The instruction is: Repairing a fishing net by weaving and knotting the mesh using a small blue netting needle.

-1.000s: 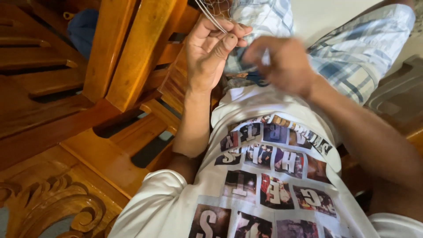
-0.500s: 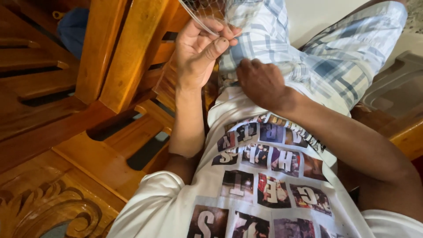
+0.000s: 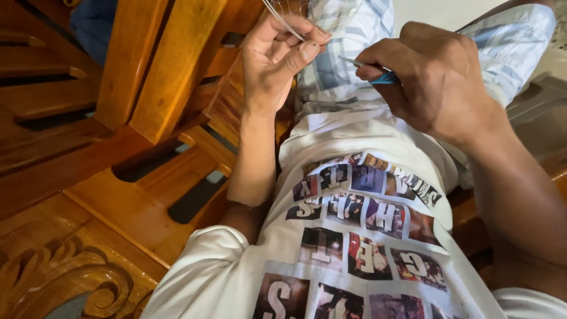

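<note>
Thin white threads (image 3: pixel 282 18), pinched between thumb and fingertips of our left hand (image 3: pixel 277 56), rise above our lap. Our right hand (image 3: pixel 434 74) grips a slim blue-handled metal hook (image 3: pixel 369 70), its tip pointing toward the pinch. A slackened pinch could, we judge, free the threads over our pale plaid shorts (image 3: pixel 354 41).

White T-shirt (image 3: pixel 331 260) with a grid of dark photo-and-letter squares filled the lower middle. Pale blue plaid shorts (image 3: pixel 354 35) covered the raised knees above it. Carved wooden chair (image 3: pixel 147 65) with slatted frame stood at left, scrollwork (image 3: pixel 65 277) at the bottom corner. Blue cloth (image 3: pixel 88 26) showed behind the slats.
</note>
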